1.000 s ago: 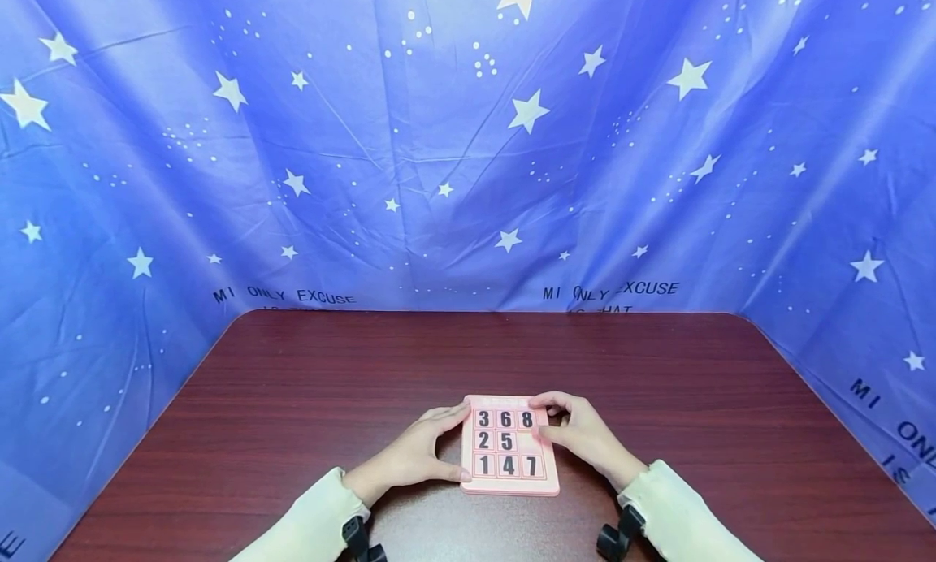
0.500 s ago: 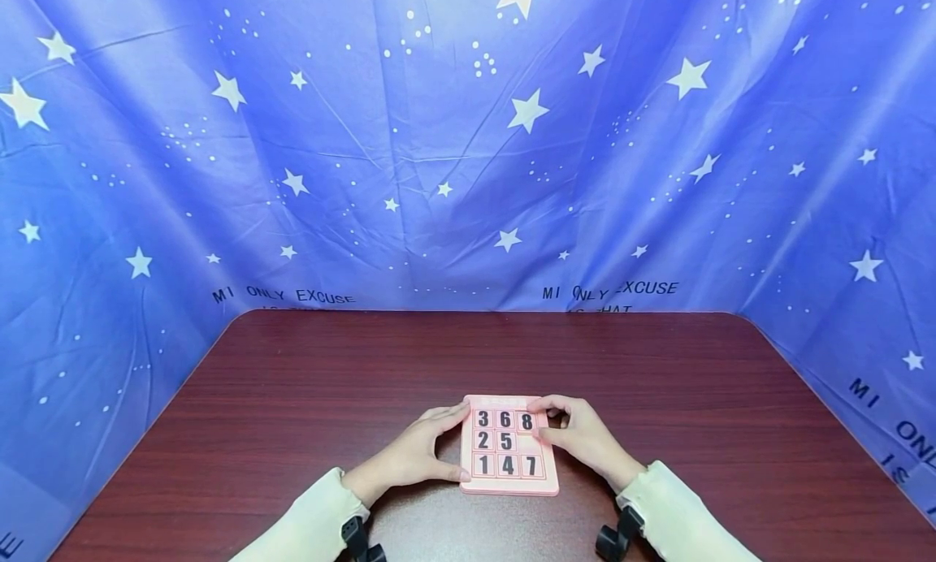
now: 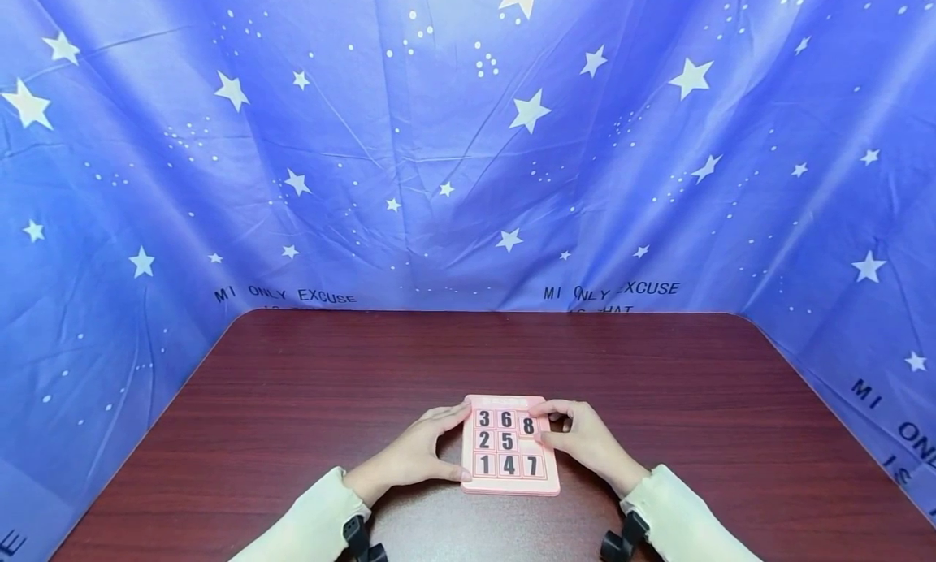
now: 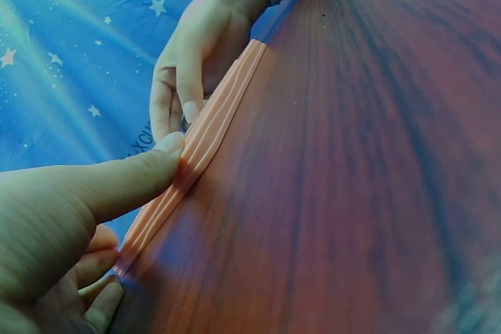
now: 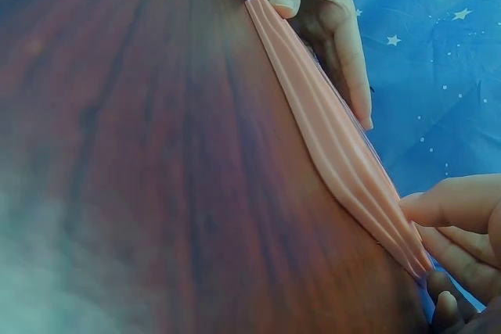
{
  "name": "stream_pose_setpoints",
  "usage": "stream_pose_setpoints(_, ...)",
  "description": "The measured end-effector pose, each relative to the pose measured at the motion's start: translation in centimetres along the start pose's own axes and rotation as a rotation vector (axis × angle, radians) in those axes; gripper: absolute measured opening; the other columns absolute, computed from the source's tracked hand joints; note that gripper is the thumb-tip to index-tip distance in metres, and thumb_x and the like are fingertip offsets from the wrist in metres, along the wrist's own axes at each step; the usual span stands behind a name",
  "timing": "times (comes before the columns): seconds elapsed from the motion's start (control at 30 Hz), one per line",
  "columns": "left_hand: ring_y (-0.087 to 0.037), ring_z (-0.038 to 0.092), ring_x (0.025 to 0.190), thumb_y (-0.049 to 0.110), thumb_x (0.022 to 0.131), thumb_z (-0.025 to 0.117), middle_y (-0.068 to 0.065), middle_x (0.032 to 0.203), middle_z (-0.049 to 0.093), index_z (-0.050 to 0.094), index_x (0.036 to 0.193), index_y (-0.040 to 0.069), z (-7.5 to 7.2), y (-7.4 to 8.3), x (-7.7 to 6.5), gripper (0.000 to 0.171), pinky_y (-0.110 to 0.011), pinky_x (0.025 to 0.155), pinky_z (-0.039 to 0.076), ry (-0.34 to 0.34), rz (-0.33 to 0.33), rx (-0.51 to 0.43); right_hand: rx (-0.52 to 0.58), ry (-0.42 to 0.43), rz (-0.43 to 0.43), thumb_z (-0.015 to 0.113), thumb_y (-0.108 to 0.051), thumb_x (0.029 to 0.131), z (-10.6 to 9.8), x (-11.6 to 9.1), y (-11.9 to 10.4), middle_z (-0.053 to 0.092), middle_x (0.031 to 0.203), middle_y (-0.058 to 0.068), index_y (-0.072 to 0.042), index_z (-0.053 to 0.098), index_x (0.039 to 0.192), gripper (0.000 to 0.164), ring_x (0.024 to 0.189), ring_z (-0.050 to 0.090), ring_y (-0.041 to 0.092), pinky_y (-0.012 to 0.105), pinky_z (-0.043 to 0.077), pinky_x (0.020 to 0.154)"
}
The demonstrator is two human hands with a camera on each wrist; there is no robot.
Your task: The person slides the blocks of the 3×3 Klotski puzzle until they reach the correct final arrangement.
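Note:
A pink sliding number puzzle (image 3: pixel 512 485) lies flat on the table. Its tiles read 3, 6, 8 on top, 2, 5 in the middle and 1, 4, 7 at the bottom. The 8 tile (image 3: pixel 528 425) sits slightly lower than its row, partly over the gap right of the 5. My left hand (image 3: pixel 413 452) grips the puzzle's left side, thumb at the near corner and fingers at the far one. At the right side, my right hand (image 3: pixel 588 440) has index finger and thumb around the 8 tile's right edge. In both wrist views the puzzle's ridged side (image 5: pixel 329 138) shows.
The dark red wood-grain table (image 3: pixel 329 367) extends around the puzzle. A blue curtain with white stars (image 3: pixel 453 140) hangs behind the table and along both sides. Black wrist cameras (image 3: pixel 361 538) sit by the pale sleeves (image 3: pixel 310 517).
The 8 tile has slid a little toward me, out of line with the 3 and 6. My right index finger and thumb have shifted slightly nearer with it. The left hand keeps its place.

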State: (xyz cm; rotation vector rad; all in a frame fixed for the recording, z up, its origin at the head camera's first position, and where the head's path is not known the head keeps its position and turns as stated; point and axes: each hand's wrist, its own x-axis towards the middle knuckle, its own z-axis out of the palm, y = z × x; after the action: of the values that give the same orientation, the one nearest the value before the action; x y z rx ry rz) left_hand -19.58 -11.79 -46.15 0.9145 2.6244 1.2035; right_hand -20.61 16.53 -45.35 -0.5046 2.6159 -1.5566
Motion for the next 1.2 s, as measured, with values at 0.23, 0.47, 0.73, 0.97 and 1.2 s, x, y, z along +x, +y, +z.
stream_pose_setpoints(0.23,-0.027,0.035,0.132,0.035,0.068,0.083,-0.009,0.151,0.033,0.036,0.143,0.000,0.0,0.1,0.0,0.095,-0.047,0.109,0.027,-0.002,-0.005,0.000,-0.043,-0.005,-0.011,0.071,0.001,0.074,0.2,-0.7,-0.7,0.067,0.086,0.014,0.003,0.069,0.102,0.028,0.056,0.042,0.008,0.021,0.036,0.049)
stream_pose_setpoints(0.47,-0.027,0.034,0.133,0.035,0.068,0.083,-0.009,0.151,0.033,0.036,0.143,0.001,0.0,0.1,0.0,0.095,-0.048,0.109,0.027,-0.002,-0.006,0.002,-0.002,-0.014,0.019,0.075,-0.008,0.074,0.1,-1.1,-0.2,0.065,0.082,0.005,-0.004,0.071,0.102,0.029,0.058,0.044,0.006,0.020,0.039,0.051)
stream_pose_setpoints(0.73,-0.028,0.035,0.132,0.035,0.068,0.083,-0.009,0.151,0.033,0.036,0.143,0.000,-0.1,0.2,0.0,0.095,-0.048,0.108,0.028,-0.002,-0.001,0.008,-0.033,-0.014,0.030,0.074,-0.008,0.073,0.2,-1.3,-0.2,0.064,0.082,0.003,-0.008,0.072,0.098,0.026,0.058,0.043,0.007,0.021,0.037,0.050)
stream_pose_setpoints(0.97,-0.028,0.036,0.131,0.037,0.068,0.082,-0.009,0.150,0.034,0.037,0.143,0.000,-0.1,0.1,0.1,0.095,-0.048,0.106,0.031,0.002,0.016,0.026,-0.008,-0.026,0.017,0.074,-0.009,0.073,0.2,-1.3,-0.1,0.065,0.081,0.004,-0.006,0.071,0.097,0.024,0.057,0.044,0.006,0.021,0.038,0.050)
stream_pose_setpoints(1.2,-0.027,0.034,0.132,0.036,0.068,0.082,-0.007,0.151,0.033,0.036,0.143,0.001,-0.1,0.2,0.1,0.095,-0.048,0.108,0.028,-0.012,-0.011,0.007,0.013,-0.012,0.044,0.074,-0.010,0.075,0.3,-1.3,-0.2,0.066,0.086,0.005,-0.006,0.071,0.097,0.023,0.061,0.046,0.006,0.020,0.040,0.053)
